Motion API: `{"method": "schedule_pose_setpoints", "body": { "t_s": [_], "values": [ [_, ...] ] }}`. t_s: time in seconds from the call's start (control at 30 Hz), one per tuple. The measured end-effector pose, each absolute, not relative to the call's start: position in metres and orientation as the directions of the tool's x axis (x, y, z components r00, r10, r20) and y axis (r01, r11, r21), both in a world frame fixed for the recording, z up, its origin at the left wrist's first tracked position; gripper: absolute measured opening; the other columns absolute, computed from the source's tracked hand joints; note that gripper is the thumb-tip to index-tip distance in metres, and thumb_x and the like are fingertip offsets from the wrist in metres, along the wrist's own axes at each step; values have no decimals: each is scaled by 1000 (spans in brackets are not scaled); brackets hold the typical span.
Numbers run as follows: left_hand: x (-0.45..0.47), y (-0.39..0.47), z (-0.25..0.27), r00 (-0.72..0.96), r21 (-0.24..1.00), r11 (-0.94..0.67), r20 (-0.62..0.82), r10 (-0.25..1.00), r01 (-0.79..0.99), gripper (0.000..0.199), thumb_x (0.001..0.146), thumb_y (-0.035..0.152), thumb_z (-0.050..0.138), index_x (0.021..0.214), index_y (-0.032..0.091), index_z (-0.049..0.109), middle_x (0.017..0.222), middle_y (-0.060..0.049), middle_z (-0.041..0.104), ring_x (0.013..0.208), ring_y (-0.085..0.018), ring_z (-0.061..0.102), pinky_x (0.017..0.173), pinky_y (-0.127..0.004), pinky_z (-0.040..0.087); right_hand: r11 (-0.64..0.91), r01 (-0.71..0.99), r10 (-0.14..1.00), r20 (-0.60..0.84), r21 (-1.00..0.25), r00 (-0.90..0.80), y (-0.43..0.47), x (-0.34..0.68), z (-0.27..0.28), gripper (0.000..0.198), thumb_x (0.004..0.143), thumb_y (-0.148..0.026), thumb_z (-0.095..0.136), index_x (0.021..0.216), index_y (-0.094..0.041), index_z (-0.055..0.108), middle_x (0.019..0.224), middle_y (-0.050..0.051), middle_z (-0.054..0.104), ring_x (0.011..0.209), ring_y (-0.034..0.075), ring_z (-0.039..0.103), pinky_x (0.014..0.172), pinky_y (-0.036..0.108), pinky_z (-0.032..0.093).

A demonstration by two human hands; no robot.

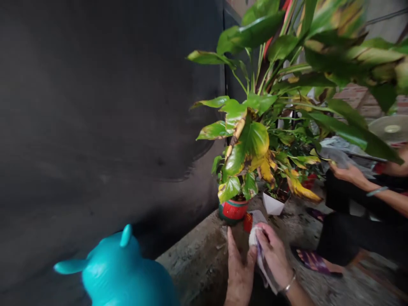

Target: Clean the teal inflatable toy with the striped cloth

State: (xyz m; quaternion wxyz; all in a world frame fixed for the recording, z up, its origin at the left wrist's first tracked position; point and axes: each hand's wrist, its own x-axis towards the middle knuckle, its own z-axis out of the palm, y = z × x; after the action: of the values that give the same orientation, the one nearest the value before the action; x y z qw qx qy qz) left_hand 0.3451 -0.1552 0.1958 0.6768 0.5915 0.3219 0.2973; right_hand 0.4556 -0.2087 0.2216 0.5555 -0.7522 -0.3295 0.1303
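My left hand [238,272] and my right hand [274,255] meet low in the frame, both pinching a crumpled white cloth [259,250] between them. Just beyond them stands a red and green pot [233,210] with a leafy plant [248,144] whose leaves are green, yellow and brown. A small white pot [273,205] sits to its right. The hands are close to the pots but do not touch them.
Another person sits at the right, a hand [346,173] with a bracelet reaching into the leaves and a sandalled foot [314,262] on the concrete floor. A turquoise plastic animal-shaped object [123,272] is at lower left. A dark wall [111,106] fills the left side.
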Motion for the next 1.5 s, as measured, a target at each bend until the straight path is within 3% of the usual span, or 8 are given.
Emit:
{"method": "schedule_pose_setpoints", "body": {
  "t_s": [0.2,0.33,0.57,0.73,0.87,1.07,1.3,1.5],
  "values": [
    [270,-129,238,625,914,137,146,767,-381,92,69,54,73,143,18,31,141,-14,50,126,-26,51,104,-35,43,-21,421,722,277,-907,634,-152,390,281,53,79,-69,44,102,-23,61,107,7,67,100,24,60,93,36,45],
    [186,-104,266,555,979,33,85,828,-199,53,75,58,66,104,13,66,95,-8,71,87,-19,63,79,-29,48,12,366,889,178,-931,422,-134,352,305,49,78,-65,50,98,-22,63,101,6,67,97,23,60,88,33,45],
    [38,-106,258,475,969,241,-237,848,54,42,76,53,64,93,15,69,78,-3,68,69,-13,59,67,-25,44,-139,374,952,-227,-917,-203,-127,302,287,42,75,-48,60,109,-24,61,83,-1,65,78,17,60,71,28,44],
    [-4,-119,167,170,806,310,-445,879,504,24,78,34,59,91,15,67,74,1,63,66,-15,59,64,-26,43,-132,693,986,-163,-709,21,-115,253,192,24,71,-31,56,93,-21,62,90,4,65,87,20,60,80,33,44],
    [-11,-132,112,-61,649,370,-447,892,665,48,77,19,55,122,5,53,102,-12,64,97,-23,62,86,-31,44,-135,741,988,-144,-657,53,-147,217,119,5,71,-26,53,74,-24,55,76,1,62,75,18,59,73,30,44],
    [-4,-160,112,20,616,187,-314,949,765,64,67,20,65,129,20,48,135,-8,48,127,-20,43,108,-26,31,-130,703,991,-107,-699,77,-202,199,56,19,61,-31,61,80,-27,58,91,7,67,87,27,64,81,39,49],
    [-11,-166,112,93,600,96,-276,957,794,46,62,12,57,105,25,63,114,-3,55,108,-18,51,98,-28,38,-99,604,993,-39,-791,112,-188,216,73,39,83,-57,31,76,-29,57,77,6,70,74,25,66,70,37,52],
    [-17,-152,105,175,644,-3,-203,963,765,28,72,14,51,91,25,68,100,0,59,101,-14,54,94,-25,39,4,606,998,40,-795,46,-159,224,143,38,91,-51,25,89,-26,54,85,3,67,78,21,63,77,34,47]
  ]
}}
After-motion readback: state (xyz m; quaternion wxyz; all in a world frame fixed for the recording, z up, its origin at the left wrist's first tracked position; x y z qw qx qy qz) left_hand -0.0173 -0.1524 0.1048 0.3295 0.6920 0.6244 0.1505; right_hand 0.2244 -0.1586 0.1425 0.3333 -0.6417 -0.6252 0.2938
